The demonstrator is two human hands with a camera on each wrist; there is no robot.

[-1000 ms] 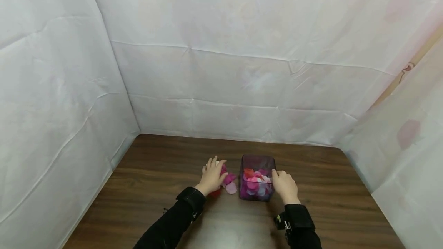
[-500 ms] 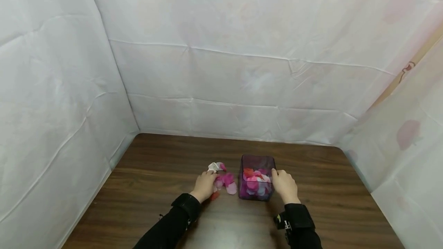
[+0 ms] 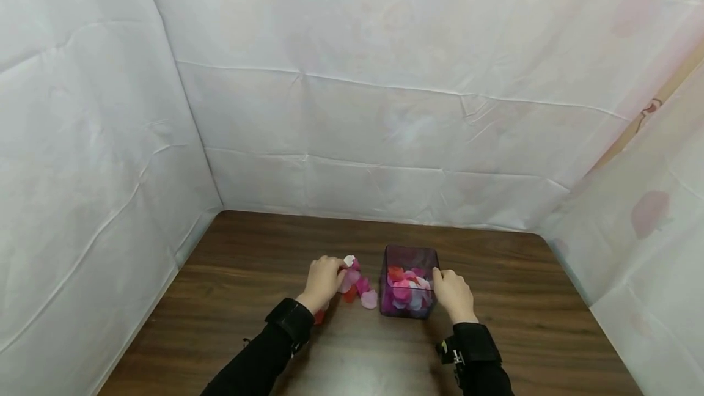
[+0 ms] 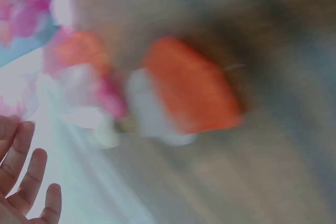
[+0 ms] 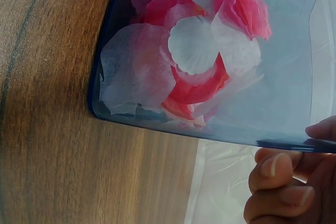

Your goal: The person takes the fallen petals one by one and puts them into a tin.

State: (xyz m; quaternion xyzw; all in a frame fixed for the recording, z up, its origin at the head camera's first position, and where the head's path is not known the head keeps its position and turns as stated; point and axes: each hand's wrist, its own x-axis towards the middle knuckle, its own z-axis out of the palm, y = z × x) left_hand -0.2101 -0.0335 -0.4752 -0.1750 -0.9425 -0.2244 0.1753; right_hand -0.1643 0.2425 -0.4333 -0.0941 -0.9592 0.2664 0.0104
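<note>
My left hand (image 3: 323,280) is at the left edge of a small heap of artificial flower petals (image 3: 351,280) on the table. In the left wrist view, its fingertips come together at a pale pink petal (image 4: 18,98), blurred, which they seem to pinch. An orange-red petal (image 4: 194,87) overlapping a white one lies on the table below this hand. My right hand (image 3: 453,295) grips the near right rim of a translucent purple box (image 3: 390,307), with the thumb inside the wall and fingers outside. Inside lie pink, red and white petals (image 5: 194,45).
The dark wood-grain table (image 3: 247,255) extends around the heap and the box. White cloth walls (image 3: 385,109) enclose its back and sides. A pale pink petal (image 3: 369,299) lies close to the box's left wall.
My left hand, spread over the petals at first, has drawn left and its fingers have curled in. Several petals in the heap have shifted. The right hand and box stay put.
</note>
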